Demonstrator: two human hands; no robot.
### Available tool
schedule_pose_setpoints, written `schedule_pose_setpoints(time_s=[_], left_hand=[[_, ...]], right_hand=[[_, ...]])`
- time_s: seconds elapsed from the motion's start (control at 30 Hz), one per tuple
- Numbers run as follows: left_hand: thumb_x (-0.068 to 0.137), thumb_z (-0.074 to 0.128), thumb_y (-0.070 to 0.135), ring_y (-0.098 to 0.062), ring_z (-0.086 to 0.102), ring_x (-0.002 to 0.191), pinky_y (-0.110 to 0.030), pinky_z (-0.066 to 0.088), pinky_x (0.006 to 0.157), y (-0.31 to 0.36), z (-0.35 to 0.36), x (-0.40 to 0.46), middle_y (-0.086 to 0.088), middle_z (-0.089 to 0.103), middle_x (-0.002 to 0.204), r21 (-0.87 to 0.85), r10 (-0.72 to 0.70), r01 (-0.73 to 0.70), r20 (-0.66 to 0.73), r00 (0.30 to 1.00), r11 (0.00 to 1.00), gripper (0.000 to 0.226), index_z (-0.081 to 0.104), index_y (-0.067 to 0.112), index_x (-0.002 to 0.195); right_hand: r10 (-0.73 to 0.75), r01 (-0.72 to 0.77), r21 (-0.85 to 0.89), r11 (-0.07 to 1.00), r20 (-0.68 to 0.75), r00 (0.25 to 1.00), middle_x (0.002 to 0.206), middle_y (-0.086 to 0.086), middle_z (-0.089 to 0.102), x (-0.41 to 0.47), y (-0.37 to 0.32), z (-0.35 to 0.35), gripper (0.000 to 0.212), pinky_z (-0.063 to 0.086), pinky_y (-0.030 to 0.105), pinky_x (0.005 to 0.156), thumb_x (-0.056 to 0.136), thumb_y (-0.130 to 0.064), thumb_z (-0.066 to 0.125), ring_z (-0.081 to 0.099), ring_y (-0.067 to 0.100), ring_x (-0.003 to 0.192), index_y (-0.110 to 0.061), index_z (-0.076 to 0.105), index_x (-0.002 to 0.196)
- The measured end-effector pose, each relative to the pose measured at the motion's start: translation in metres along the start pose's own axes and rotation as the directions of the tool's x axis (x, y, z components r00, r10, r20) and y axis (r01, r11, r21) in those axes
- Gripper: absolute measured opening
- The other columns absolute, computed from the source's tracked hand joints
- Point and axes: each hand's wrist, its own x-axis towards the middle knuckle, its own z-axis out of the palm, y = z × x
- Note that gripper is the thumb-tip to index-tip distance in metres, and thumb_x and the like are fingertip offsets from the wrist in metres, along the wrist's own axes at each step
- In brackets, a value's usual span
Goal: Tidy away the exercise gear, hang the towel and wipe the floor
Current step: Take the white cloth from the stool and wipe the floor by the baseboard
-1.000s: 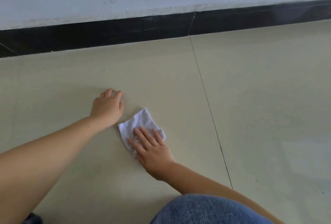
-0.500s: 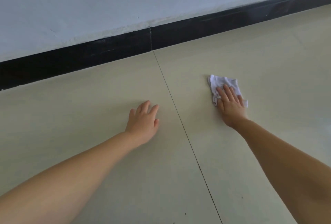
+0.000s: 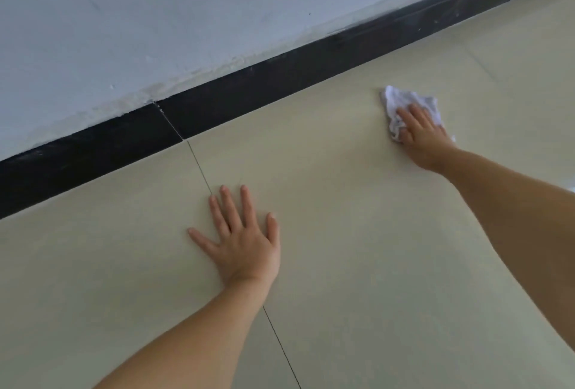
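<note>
Your right hand (image 3: 420, 133) has swept the white cloth (image 3: 404, 103) from just beside your left hand, across the tile joint (image 3: 199, 167), out to the far right of the floor (image 3: 357, 233) near the black skirting (image 3: 280, 83). Your left hand (image 3: 245, 242) has flattened too: a second ago its fingers were curled, and now it lies spread, palm down, bracing you beside the joint. I judge that the wiping step is well under way, with one long stroke to the right done and the strip along the skirting still to cover.

Your right hand presses the cloth with fingers laid nearly straight on top of it; the thumb is hidden, so I cannot tell whether it pinches a fold. The cloth is soft, thin and crumpled, bunched into an irregular wad that sticks out ahead of your fingertips. The floor is smooth, pale beige tile with a faint sheen, cut by one thin dark joint. The skirting is glossy black and scuffed, and the wall (image 3: 155, 15) above is matt bluish-white, rough and flaking along its lower edge.
</note>
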Motion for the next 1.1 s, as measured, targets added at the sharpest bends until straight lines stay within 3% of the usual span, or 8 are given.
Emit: schedule_pose_setpoints(time_s=[0.1,0.2,0.4,0.57,0.7,0.87,1.0,1.1], left_hand=[[0.082,-0.002,0.056,-0.023,-0.008,0.146,-0.066,-0.009,0.106,0.000,0.000,-0.002,-0.003,-0.006,0.159,0.010,-0.001,0.001,-0.006,1.000,1.000,0.073,0.001,0.029,0.149],[0.084,0.005,0.055,-0.024,-0.002,0.147,-0.068,-0.005,0.106,0.002,-0.001,-0.001,-0.005,0.001,0.159,0.013,-0.012,0.012,-0.011,1.000,1.000,0.073,0.012,0.027,0.150],[0.083,0.008,0.055,-0.024,-0.003,0.146,-0.067,-0.004,0.107,0.003,0.002,-0.001,-0.005,0.002,0.160,0.035,-0.036,0.037,-0.021,0.999,0.999,0.074,0.013,0.027,0.150],[0.082,0.006,0.057,-0.024,-0.005,0.146,-0.065,-0.006,0.107,0.001,0.000,-0.001,-0.007,-0.001,0.159,0.062,-0.037,0.039,-0.028,0.999,0.997,0.075,0.009,0.026,0.151],[0.084,0.014,0.054,-0.028,0.004,0.146,-0.068,-0.002,0.106,0.003,-0.002,-0.002,-0.010,0.008,0.159,0.038,-0.023,0.024,-0.019,1.000,0.999,0.073,0.019,0.022,0.150],[0.084,0.008,0.055,-0.025,-0.002,0.146,-0.068,-0.003,0.107,0.003,-0.001,-0.002,-0.008,0.003,0.159,0.039,-0.030,0.031,-0.013,0.999,0.999,0.074,0.013,0.024,0.150],[0.082,0.008,0.054,-0.025,-0.003,0.146,-0.067,-0.005,0.106,0.003,0.001,-0.003,-0.007,0.002,0.159,0.037,-0.032,0.033,-0.031,0.999,0.999,0.075,0.013,0.024,0.150],[0.083,0.008,0.054,-0.025,-0.004,0.146,-0.067,-0.004,0.106,0.002,0.001,-0.001,-0.006,0.000,0.160,0.043,-0.023,0.025,-0.039,0.999,0.999,0.074,0.011,0.025,0.151]], right_hand=[[0.121,-0.120,0.022,0.993,-0.015,0.993,0.160,0.002,0.003,0.002,-0.008,-0.001,0.053,0.004,0.050,0.117,0.099,-0.037,0.019,-0.002,0.017,0.147,-0.027,0.014,0.151],[-0.160,0.159,-0.033,0.987,-0.027,0.987,0.160,0.003,0.002,-0.035,-0.072,0.023,0.051,-0.002,0.043,0.117,0.100,-0.036,0.015,-0.001,0.020,0.147,-0.028,0.013,0.151],[-0.796,0.810,-0.163,0.563,0.154,0.585,0.153,0.005,0.032,-0.044,-0.111,0.041,0.052,0.008,0.040,0.114,0.097,-0.037,0.021,0.027,0.023,0.142,-0.022,0.039,0.144],[-0.202,0.203,-0.011,0.979,-0.147,0.968,0.159,0.003,0.017,0.053,-0.011,-0.007,0.056,0.010,0.041,0.117,0.096,-0.040,0.015,0.011,0.018,0.147,-0.024,0.027,0.148],[0.169,-0.161,0.088,0.983,-0.094,0.981,0.157,0.008,0.016,0.065,0.017,-0.028,0.053,0.011,0.054,0.116,0.097,-0.036,0.022,0.009,0.028,0.146,-0.020,0.024,0.147],[-0.224,0.224,-0.002,0.975,-0.030,0.974,0.159,0.002,0.012,-0.026,-0.084,0.019,0.051,0.003,0.044,0.117,0.100,-0.039,0.021,0.006,0.024,0.147,-0.026,0.021,0.150],[-0.650,0.662,-0.078,0.745,0.133,0.748,0.155,0.003,0.027,-0.081,-0.116,0.045,0.059,0.012,0.050,0.114,0.093,-0.041,0.013,0.021,0.028,0.144,-0.024,0.035,0.145],[-0.552,0.553,-0.108,0.826,0.042,0.833,0.158,-0.001,0.016,-0.040,-0.064,0.024,0.058,0.010,0.047,0.116,0.095,-0.044,0.009,0.011,0.022,0.147,-0.028,0.024,0.148]])
